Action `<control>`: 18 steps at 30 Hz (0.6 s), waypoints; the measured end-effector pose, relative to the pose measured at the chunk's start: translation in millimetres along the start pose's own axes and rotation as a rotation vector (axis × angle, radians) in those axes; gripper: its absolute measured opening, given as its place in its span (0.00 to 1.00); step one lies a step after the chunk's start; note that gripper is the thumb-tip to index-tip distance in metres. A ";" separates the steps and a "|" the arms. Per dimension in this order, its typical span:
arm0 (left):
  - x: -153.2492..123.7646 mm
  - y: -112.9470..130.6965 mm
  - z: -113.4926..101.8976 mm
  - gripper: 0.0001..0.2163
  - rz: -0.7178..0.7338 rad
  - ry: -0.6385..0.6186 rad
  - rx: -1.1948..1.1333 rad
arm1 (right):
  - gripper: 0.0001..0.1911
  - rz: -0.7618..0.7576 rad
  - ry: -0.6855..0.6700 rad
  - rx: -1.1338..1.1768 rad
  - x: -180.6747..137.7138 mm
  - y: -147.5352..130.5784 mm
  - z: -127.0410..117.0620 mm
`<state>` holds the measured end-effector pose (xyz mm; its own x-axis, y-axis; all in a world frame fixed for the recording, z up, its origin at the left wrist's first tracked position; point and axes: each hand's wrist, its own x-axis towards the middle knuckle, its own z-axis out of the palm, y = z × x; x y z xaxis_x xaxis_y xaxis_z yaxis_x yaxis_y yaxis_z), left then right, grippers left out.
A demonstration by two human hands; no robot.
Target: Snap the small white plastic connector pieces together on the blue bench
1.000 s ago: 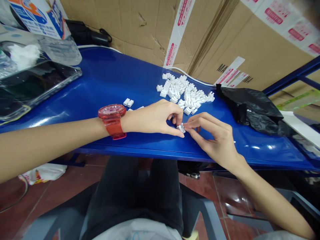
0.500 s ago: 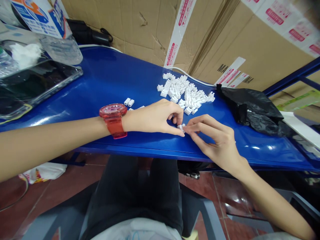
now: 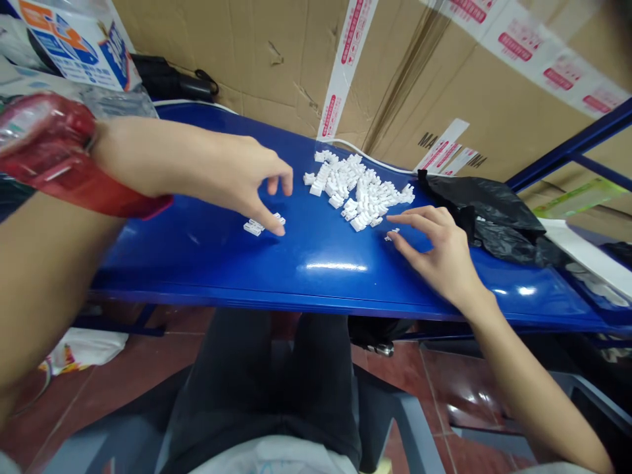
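My left hand [image 3: 232, 174], with a red watch [image 3: 54, 155] on its wrist, is over the left part of the blue table [image 3: 306, 283]. Its thumb points down, apart from the curled fingers, beside a small group of white plastic pieces [image 3: 253, 228]; the hand covers part of that group. On the right, my right hand [image 3: 437, 253] has its thumb and fingers spread. A single small white plastic piece [image 3: 391, 236] lies by the right thumb tip. Between and behind the hands is a loose pile of such white pieces [image 3: 360, 187].
Cardboard boxes [image 3: 276, 66] stand along the back, with a white cable [image 3: 372, 155] before them. A black plastic bag [image 3: 494, 214] lies at the right. At the back left are a printed package [image 3: 79, 46] and a black object [image 3: 172, 79].
My left hand has moved left from the middle to the small group of pieces. The hands have parted; my right hand has shifted slightly right and its fingers have opened.
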<state>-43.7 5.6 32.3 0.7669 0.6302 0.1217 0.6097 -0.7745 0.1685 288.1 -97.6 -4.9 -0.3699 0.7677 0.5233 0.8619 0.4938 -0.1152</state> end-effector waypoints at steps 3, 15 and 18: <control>-2.2 -10.3 3.4 0.16 0.044 -0.101 -0.143 | 0.08 -0.029 -0.074 0.063 -2.9 8.1 -4.2; 20.3 64.3 41.2 0.14 0.209 0.069 -0.411 | 0.02 0.049 -0.084 0.404 1.2 -24.9 7.2; 20.4 61.8 43.1 0.12 0.215 0.072 -0.424 | 0.03 0.075 -0.021 0.524 3.4 -42.0 14.6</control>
<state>18.3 -31.8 3.0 0.8416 0.4720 0.2625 0.2919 -0.8064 0.5143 245.6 -109.8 -10.6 -0.3252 0.8140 0.4813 0.5996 0.5710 -0.5607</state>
